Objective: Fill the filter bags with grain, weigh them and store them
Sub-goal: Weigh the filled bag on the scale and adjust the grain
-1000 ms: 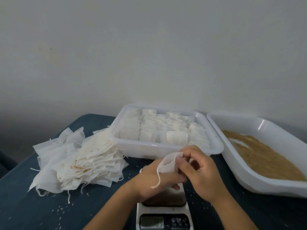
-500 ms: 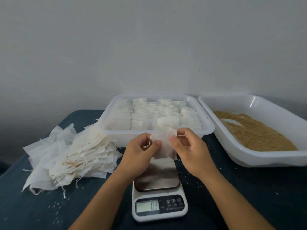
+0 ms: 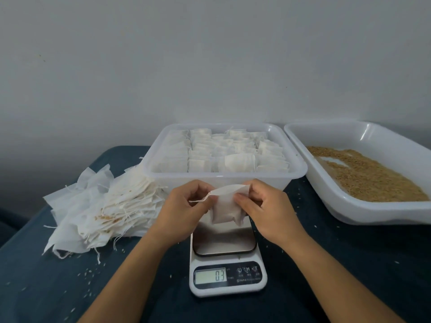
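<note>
We hold the bag (image 3: 226, 209) upright above the scale (image 3: 227, 279), both hands' fingers (image 3: 242, 201) pinching its mouth, the box (image 3: 224, 177) of filled bags just beyond, nearer neither hand

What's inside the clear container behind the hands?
The clear container holds rows of filled filter bags standing packed together. Its floor and any lower layer are covered by them.

Soft, dim, even light fills the frame, with the grey wall (image 3: 210, 54) darkening toward the lower left. Small glare streaks mark the white plastic grain tray's rim (image 3: 363, 134) at right. Wide-angle distortion bends the edges, and detail is slightly soft throughout.
</note>
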The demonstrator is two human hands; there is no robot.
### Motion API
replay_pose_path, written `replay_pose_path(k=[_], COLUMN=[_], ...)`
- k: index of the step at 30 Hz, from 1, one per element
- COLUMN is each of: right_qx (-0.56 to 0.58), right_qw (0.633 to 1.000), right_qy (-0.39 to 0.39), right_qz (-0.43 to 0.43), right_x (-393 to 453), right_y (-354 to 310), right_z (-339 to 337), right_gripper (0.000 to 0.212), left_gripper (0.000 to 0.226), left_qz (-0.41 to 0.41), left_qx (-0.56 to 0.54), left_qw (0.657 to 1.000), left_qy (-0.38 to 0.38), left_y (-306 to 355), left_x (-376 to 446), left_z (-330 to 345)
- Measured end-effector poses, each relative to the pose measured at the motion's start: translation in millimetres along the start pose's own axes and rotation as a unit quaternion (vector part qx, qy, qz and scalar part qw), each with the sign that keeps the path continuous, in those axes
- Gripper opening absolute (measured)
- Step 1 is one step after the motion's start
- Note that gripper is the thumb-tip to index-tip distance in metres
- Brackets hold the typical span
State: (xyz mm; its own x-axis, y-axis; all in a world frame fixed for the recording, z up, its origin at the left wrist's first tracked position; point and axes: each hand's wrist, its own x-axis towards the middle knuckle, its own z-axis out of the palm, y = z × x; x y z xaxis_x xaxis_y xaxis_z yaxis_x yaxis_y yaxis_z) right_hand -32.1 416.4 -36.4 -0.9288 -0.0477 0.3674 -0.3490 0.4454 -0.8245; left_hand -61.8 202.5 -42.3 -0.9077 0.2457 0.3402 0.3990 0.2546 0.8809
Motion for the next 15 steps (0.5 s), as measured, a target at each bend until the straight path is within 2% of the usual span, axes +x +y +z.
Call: replay_pose_path(k=[3, 8, 11, 15], right_qx=[-0.017, -0.037, -0.087, -0.091], right_qw=[0.999, 0.995, 0.993, 0.993], right_qy=[-0.023, -0.078, -0.071, -0.064], right_qz=[0.013, 0.047, 0.041, 0.034], right_x=[0.0, -1.9, -2.1, -1.3], right_y=[2.5, 8.2, 9.1, 9.3], right_z=[0.8, 2.0, 4.3, 1.2], right_gripper=[0.016, 0.004, 0.011, 0.004], left_gripper=[0.02, 0.007, 0.012, 0.019], left_qz=[-0.014, -0.051, -0.041, -0.046], left_qx=[0.018, 0.097, 0.162, 0.16], left_qw=[0.999, 0.993, 0.985, 0.985], left_qy=[-0.025, -0.038, -0.034, -0.04], left_y=[-0.1, -1.2, -2.6, -4.5], left_x=[-5.3, -6.6, -7.2, -6.3], left_z=[-4.5, -6.4, -7.8, -8.0])
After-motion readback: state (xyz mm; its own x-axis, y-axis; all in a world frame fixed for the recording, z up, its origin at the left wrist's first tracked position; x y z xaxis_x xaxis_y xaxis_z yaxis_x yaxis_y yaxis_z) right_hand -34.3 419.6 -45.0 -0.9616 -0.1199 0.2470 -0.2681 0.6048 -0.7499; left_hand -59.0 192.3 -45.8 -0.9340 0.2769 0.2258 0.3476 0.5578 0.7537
